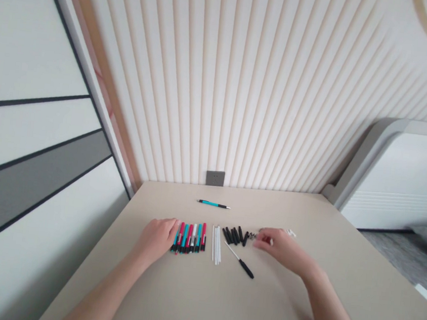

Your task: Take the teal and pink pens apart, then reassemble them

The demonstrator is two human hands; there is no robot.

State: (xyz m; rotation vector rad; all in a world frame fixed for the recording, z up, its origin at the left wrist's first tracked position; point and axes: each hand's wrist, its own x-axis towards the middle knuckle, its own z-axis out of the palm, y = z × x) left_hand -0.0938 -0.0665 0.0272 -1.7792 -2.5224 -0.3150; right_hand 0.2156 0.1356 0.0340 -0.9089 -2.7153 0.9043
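My left hand (156, 236) is curled against the left end of a row of pen barrels (184, 238) in pink, teal and white with black lower ends. Its fingertips are partly hidden, so I cannot tell whether it grips the outermost barrel. My right hand (280, 245) has its fingers drawn together low over some small springs (252, 236); a tiny white bit shows at the fingers, too small to name. Between the hands lie several white ink refills (216, 245) and several black pen grips (234, 235). One refill stuck into a black grip (246, 269) lies diagonally nearer me.
A whole teal and black pen (213, 204) lies crosswise near the back of the beige table (191, 300). Small white pieces (291, 233) sit beyond my right hand. A ribbed wall with a socket (215, 178) stands behind; a cabinet is left, a white headboard right.
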